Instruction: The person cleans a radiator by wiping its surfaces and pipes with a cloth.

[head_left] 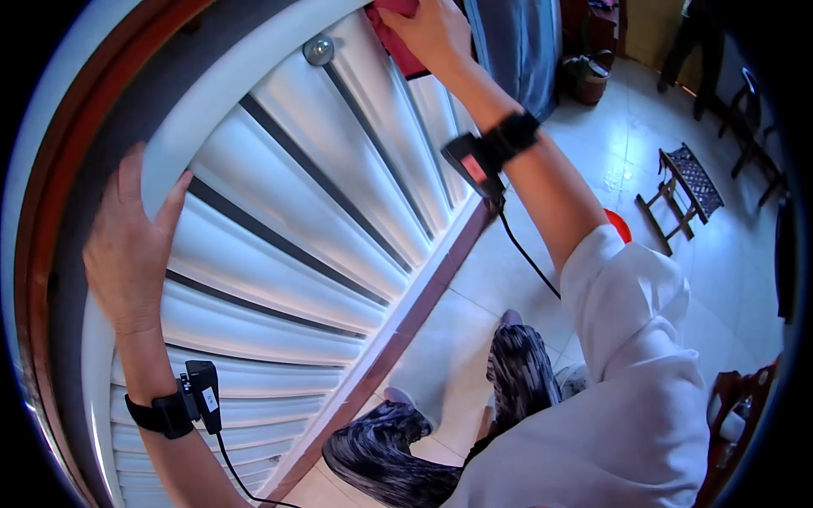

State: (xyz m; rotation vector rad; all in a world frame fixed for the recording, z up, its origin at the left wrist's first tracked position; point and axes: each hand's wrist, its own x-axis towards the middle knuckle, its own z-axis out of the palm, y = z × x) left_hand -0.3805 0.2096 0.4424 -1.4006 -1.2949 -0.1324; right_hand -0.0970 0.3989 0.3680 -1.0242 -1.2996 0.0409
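A white slatted door or panel (279,195) with a round metal knob (319,50) fills the left half of the view. My left hand (131,237) rests on its white edge frame at the left, thumb and fingers apart, holding nothing else. At the top, my right hand (428,34) presses a dark red cloth (402,46) against the panel near its upper edge, to the right of the knob. Part of the cloth is cut off by the top of the view. Both wrists wear black straps with small devices and cables.
A blue curtain (512,51) hangs beside the panel. On the tiled floor stand a small folding stool (690,186), a potted plant (586,80) and a red round object (618,225). A person (696,51) stands at the upper right, near dark chairs (745,114).
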